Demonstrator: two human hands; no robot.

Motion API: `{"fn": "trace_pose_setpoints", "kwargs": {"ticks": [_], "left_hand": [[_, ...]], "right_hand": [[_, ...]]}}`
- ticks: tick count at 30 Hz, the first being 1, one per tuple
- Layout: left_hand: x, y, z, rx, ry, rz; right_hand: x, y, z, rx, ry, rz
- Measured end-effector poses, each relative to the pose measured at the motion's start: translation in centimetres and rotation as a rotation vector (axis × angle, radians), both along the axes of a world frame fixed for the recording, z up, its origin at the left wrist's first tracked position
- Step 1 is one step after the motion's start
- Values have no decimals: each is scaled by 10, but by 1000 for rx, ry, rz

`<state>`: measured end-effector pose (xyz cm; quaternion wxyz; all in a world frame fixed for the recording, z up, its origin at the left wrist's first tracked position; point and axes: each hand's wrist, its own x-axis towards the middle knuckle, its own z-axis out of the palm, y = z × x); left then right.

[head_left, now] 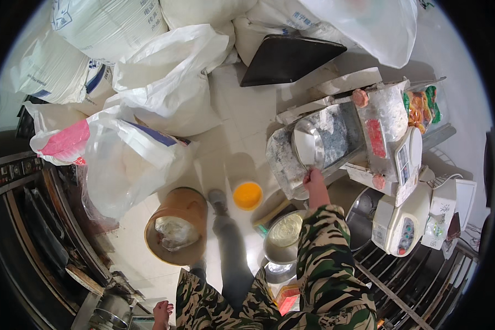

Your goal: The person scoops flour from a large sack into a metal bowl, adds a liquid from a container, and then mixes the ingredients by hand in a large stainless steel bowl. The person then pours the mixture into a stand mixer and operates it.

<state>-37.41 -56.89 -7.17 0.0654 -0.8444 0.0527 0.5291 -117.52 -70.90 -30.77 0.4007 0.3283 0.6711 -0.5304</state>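
My right hand point(315, 182) is closed on the near rim of a round metal bowl point(317, 144), thumb and fingers pinching its edge. The bowl's inside looks pale; I cannot tell whether anything lies in it. It is over the flour-dusted metal tray point(344, 122) of a machine. My left hand point(162, 313) hangs low at the left of my body, fingers loosely bent and apart, with nothing seen in it. Below my right forearm is another metal bowl point(283, 250) with a pale yellowish content. An orange round container point(248, 196) stands on the floor near my foot.
Large white sacks point(165, 71) crowd the far left, one gaping. A brown bin point(192, 206) with clear plastic inside stands left of my leg. A dark board point(291, 58) leans on sacks. Right are a white scale point(404, 165) and a metal rack point(412, 286); left, an oven point(33, 236).
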Motion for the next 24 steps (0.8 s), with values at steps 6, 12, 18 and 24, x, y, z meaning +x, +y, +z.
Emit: {"fn": "trace_pose_setpoints", "kwargs": {"ticks": [6, 12, 18, 24], "left_hand": [[-25, -25, 10, -24, 34, 19], [-59, -68, -11, -110, 160, 4], [-86, -151, -38, -474, 128, -89], [-144, -334, 14, -1169, -152, 18]], "right_hand": [[7, -3, 142, 269, 404, 421], [-30, 55, 184, 1251, 720, 1490], [99, 70, 265, 99, 786, 480], [278, -153, 327, -292, 756, 1161]]}}
